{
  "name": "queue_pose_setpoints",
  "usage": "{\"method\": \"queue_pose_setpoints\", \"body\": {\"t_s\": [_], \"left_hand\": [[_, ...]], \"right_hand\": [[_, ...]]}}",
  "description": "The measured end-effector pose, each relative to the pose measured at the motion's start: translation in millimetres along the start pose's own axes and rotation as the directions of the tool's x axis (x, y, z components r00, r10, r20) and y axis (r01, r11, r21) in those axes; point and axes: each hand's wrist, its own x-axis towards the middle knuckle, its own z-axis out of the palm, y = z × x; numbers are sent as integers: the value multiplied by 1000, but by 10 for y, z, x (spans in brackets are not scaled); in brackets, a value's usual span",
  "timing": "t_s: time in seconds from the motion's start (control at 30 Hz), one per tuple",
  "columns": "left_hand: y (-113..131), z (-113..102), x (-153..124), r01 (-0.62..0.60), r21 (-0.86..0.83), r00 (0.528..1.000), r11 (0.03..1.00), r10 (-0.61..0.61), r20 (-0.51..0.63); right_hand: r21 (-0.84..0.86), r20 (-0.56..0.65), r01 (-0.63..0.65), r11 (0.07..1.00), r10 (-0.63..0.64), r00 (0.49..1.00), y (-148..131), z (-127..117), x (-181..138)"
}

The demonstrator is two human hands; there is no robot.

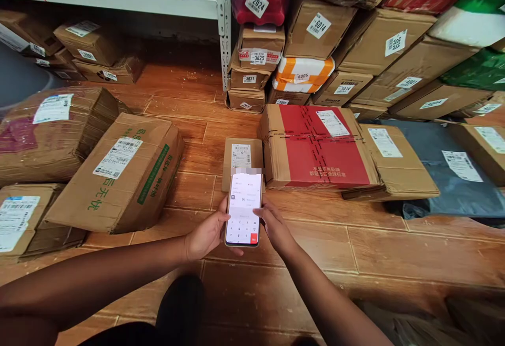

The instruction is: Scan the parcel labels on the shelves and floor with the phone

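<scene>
A smartphone (243,208) with a lit screen showing a number keypad is held upright over the floor. My left hand (205,235) cradles its left edge and bottom, fingers wrapped round it. My right hand (274,226) grips the right edge, thumb resting on the screen near the keypad. Just beyond the phone, a small flat cardboard parcel (241,154) with a white label lies on the floor, partly hidden by the phone's top.
A red and brown box (315,146) lies right of the small parcel. Large cardboard boxes (122,172) sit at left. Numbered parcels (258,57) are stacked against a metal shelf post (224,25). A grey bag (453,172) lies at right. Wood-look floor tiles (355,241).
</scene>
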Motion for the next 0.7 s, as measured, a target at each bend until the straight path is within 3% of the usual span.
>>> {"method": "queue_pose_setpoints", "body": {"t_s": [0.13,0.43,0.57,0.7], "left_hand": [[-18,6,-17,9,47,1000,999,-8,-15],[-9,42,-30,42,135,999,990,-40,-20],[-12,25,-25,17,130,1000,991,-14,-23],[-20,-18,-34,7,81,1000,997,-5,-23]], "right_hand": [[-34,-103,18,999,-21,995,36,111,-18],[-84,-176,-3,996,-12,984,87,205,-65],[-46,-125,11,999,-17,992,92,161,-71],[-3,9,-10,1000,10,1000,50,79,-88]]}}
